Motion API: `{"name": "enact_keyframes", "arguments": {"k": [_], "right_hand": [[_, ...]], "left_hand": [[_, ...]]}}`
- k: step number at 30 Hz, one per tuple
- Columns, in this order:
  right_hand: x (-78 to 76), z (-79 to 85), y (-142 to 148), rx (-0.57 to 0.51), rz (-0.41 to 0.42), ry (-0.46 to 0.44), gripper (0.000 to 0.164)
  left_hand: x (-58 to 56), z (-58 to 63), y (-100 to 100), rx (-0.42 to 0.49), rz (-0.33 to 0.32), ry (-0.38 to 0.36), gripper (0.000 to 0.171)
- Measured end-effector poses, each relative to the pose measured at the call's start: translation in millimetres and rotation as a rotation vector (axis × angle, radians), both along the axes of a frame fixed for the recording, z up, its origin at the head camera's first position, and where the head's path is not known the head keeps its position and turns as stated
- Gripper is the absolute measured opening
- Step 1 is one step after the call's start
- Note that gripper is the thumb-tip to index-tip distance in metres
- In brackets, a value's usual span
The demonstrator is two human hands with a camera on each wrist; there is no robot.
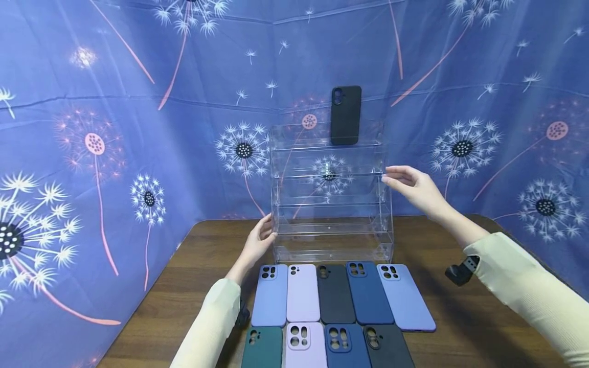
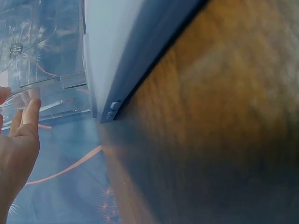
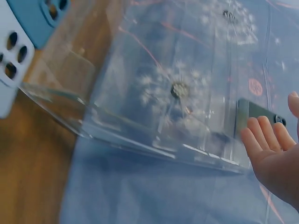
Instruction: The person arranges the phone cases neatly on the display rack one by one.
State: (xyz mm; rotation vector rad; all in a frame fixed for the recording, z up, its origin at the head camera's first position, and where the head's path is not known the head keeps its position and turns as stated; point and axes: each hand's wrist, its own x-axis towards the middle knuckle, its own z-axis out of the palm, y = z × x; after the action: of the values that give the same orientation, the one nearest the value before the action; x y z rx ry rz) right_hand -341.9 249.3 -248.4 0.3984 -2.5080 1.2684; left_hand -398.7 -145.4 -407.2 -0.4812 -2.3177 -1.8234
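"Where does the rack [image 1: 333,254] stand?"

"It stands upright on the table [image 1: 181,278], at the far side, before the blue cloth [image 1: 230,71]. It is clear and goes up in several tiers."

"Does it carry something?"

"Yes, one black case [image 1: 346,117]. This case is on the top tier, to the right of the middle, almost upright, with the camera hole at its upper end."

"And how is the left hand [image 1: 257,240]?"

"It is at the lower part of the rack's left side. The thumb and the fingers are a little bent, with a gap between them, close to the clear wall — whether they pinch it, I cannot tell."

"The right hand [image 1: 414,189]?"

"It is higher, at the rack's right side. The fingers are extended next to each other, and the thumb is apart from them. I see nothing gripped. The tips are very near the edge — if they touch it, I cannot tell."

"What lies in front?"

"Two rows, flat. Just before the rack are five cases [image 1: 335,301]: light blue, lilac, black, dark blue, light blue. Nearer to the person are four cases [image 1: 306,360]: green, lilac, dark blue, black."
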Motion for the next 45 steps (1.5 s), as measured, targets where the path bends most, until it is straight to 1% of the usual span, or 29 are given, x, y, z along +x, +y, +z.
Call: {"name": "enact_keyframes", "arguments": {"k": [5,8,11,15,21,25,31,36,39,43,45], "right_hand": [[21.0,-21.0,0,0.017,0.025,-0.059,0.050],[34.6,-32.0,2,0.044,0.050,-0.067,0.048],[46.9,-42.4,4,0.056,0.087,-0.062,0.047],[62.5,-56.8,4,0.029,0.144,-0.092,0.044],[82.7,-77.5,6,0.026,0.236,-0.150,0.038],[91.6,-87.9,9,0.026,0.323,-0.179,0.034],[102.4,-98.7,8,0.047,0.472,-0.225,0.032],[112.3,-109.9,5,0.069,0.566,-0.271,0.030],[117.2,-120.2,5,0.059,0.621,-0.275,0.030],[120.0,-133.2,6,0.017,0.702,-0.312,0.033],[120.6,-138.8,6,0.002,0.728,-0.322,0.034]], "left_hand": [[-0.9,1.0,-1,0.030,0.001,0.015,0.061],[-0.6,1.1,-2,0.044,-0.016,0.016,0.061],[0.2,0.1,-1,0.049,-0.020,0.005,0.061],[1.0,-2.2,0,0.021,-0.008,0.004,0.061],[2.4,-6.6,2,-0.009,0.008,0.004,0.059],[2.6,-7.2,1,-0.024,0.011,-0.009,0.059],[0.5,-1.1,0,-0.020,0.008,0.003,0.060],[1.1,1.7,0,-0.032,-0.003,0.006,0.060],[7.8,7.2,0,-0.011,-0.028,-0.006,0.060],[20.1,19.7,1,0.004,-0.064,-0.020,0.061],[24.1,23.8,1,-0.014,-0.066,-0.015,0.061]]}}
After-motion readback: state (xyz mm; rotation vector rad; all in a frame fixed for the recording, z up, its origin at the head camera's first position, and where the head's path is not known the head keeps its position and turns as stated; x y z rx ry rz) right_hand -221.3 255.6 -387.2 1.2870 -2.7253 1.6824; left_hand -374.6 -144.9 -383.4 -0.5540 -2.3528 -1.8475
